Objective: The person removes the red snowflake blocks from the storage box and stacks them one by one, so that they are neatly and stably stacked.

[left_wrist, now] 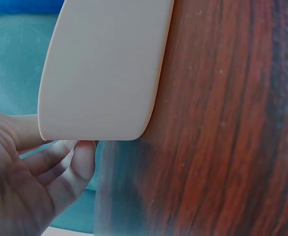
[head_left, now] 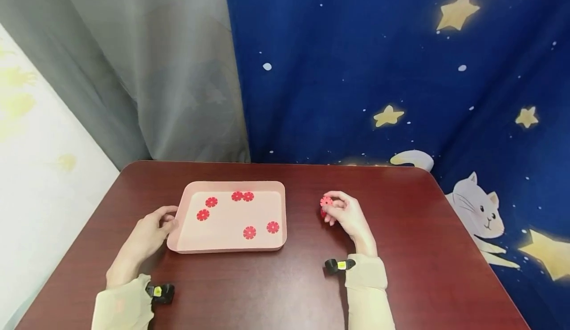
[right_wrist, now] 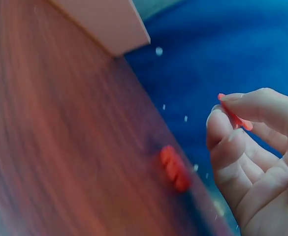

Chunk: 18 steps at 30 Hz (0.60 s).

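Note:
A pink tray [head_left: 222, 248] lies on the table with several red notched discs [head_left: 249, 232] spread inside it. My left hand [head_left: 144, 236] holds the tray's left end, its fingers curled at the rim; the left wrist view shows the hand [left_wrist: 40, 172] against the tray wall [left_wrist: 104, 73]. To the right of the tray, my right hand [head_left: 349, 216] pinches a red disc [head_left: 326, 201] between thumb and fingertips. In the right wrist view that disc [right_wrist: 235, 117] is seen edge-on in the hand [right_wrist: 257, 157], and other red discs [right_wrist: 174, 169] lie on the table beneath.
The dark red wooden table [head_left: 249, 295] extends on all sides of the tray. Behind it hang a grey curtain [head_left: 178, 72] and a blue curtain [head_left: 329, 72] with stars and a cat. Each wrist wears a small black camera [head_left: 331, 265].

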{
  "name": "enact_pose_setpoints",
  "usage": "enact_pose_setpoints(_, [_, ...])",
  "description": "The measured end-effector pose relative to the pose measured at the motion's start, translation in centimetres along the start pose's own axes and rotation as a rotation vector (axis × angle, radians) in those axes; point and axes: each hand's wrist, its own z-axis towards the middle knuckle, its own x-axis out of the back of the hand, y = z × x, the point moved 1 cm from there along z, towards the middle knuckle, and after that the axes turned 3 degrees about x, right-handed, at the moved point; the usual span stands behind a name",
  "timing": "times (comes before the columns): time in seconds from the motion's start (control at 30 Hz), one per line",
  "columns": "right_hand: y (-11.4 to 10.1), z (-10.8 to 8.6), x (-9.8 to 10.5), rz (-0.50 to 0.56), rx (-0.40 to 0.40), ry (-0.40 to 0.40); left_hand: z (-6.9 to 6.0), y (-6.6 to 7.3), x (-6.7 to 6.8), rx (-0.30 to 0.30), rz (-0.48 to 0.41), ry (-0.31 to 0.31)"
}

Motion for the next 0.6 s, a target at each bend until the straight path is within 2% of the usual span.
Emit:
enact_pose_setpoints(0.23, [1.4, -0.7, 1.5, -0.011, -0.101, 0.023, -0.1, 0.2, 0.1, -0.005, 0.003, -0.001])
enact_pose_setpoints(0.47, [1.7, -0.5, 1.5, 0.046, -0.14, -0.025, 0.1, -0.2, 0.3, -0.011, 0.011, 0.008])
enact_pose_setpoints(0.6, [1.7, -0.5, 1.6, 0.044, -0.172, -0.031, 0.2, -0.1, 0.1, -0.01, 0.014, 0.006])
